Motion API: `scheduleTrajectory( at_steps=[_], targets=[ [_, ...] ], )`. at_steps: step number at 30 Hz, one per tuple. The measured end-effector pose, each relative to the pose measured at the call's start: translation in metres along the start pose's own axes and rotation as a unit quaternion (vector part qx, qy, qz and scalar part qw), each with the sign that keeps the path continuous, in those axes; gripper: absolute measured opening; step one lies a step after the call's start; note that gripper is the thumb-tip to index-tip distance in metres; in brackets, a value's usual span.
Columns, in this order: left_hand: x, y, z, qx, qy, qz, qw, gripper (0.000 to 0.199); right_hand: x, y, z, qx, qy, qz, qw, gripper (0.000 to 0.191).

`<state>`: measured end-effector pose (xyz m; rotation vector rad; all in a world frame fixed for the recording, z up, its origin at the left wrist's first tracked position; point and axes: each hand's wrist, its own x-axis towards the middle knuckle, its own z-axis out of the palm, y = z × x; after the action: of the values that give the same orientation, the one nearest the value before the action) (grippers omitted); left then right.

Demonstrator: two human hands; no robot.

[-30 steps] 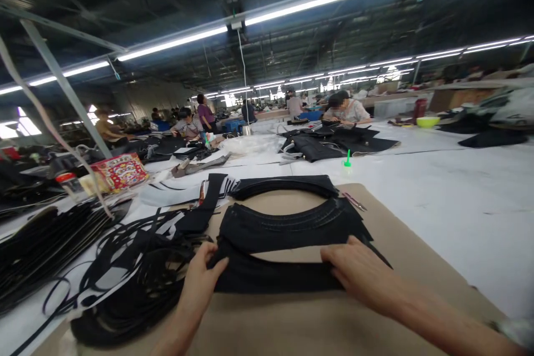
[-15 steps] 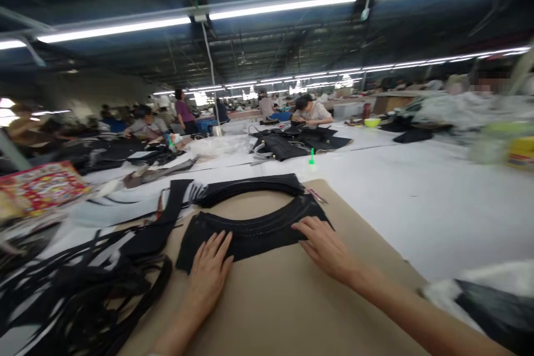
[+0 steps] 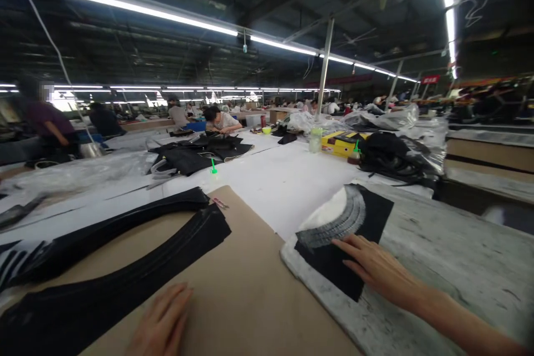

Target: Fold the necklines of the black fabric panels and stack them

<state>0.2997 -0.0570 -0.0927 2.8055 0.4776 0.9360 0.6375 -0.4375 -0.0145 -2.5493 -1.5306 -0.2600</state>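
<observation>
My right hand (image 3: 375,267) lies over a black fabric piece (image 3: 377,208) on a pale stone-like slab. Its fingers are stretched out and touch the piece beside a curved greyish-white band (image 3: 348,222) that looks coated. Low in the view, my left hand (image 3: 162,317) rests on a tan board (image 3: 246,267), fingers extended and holding nothing. Left of it lies a black piece with a curved, ridged edge (image 3: 137,283). Behind that piece, a curved black stack (image 3: 120,225) sits on the same board.
A small red-handled tool (image 3: 219,203) lies at the board's far corner. Beyond are a green-tipped bottle (image 3: 213,167), a yellow box (image 3: 336,144) and a pile of black material (image 3: 387,156) with clear plastic. The grey slab (image 3: 442,250) fills the right. Several people work farther back.
The view has turned to the right. My right hand has left the curved black piece on the board and now touches another on the slab. My left hand has come off the piece onto the board.
</observation>
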Motion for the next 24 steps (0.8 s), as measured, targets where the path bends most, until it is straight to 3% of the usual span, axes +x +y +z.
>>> scheduleTrajectory(
  at_steps=[3,5,8,10,13,19,22,24],
  targets=[
    [0.055,0.100,0.023,-0.077,-0.056,0.126,0.988,0.035,0.003,-0.005,0.004,-0.044,0.002,-0.031,0.999,0.037],
    [0.090,0.158,0.039,-0.133,-0.111,0.151,0.973,0.043,0.009,-0.013,0.006,-0.073,0.012,-0.047,0.996,0.032],
    [0.125,0.209,0.067,-0.180,-0.164,0.135,0.960,0.052,0.017,-0.017,0.011,-0.076,0.030,-0.054,0.995,0.020],
    [0.135,0.221,0.086,-0.178,-0.177,0.123,0.960,0.056,0.020,-0.014,0.017,-0.065,0.041,-0.054,0.996,0.019],
    [0.136,0.222,0.104,-0.165,-0.183,0.118,0.962,0.057,0.024,-0.009,0.025,-0.039,0.058,-0.063,0.996,0.023],
    [0.128,0.228,0.103,-0.138,-0.161,0.106,0.972,0.045,0.021,0.000,0.021,0.067,0.107,-0.054,0.991,0.023],
    [0.126,0.233,0.106,-0.122,-0.144,0.110,0.976,0.043,0.010,0.021,0.008,0.155,0.165,0.010,0.974,0.023],
    [0.124,0.235,0.112,-0.107,-0.136,0.111,0.979,0.041,0.001,0.049,-0.004,0.230,0.226,0.087,0.943,0.020]
  ],
)
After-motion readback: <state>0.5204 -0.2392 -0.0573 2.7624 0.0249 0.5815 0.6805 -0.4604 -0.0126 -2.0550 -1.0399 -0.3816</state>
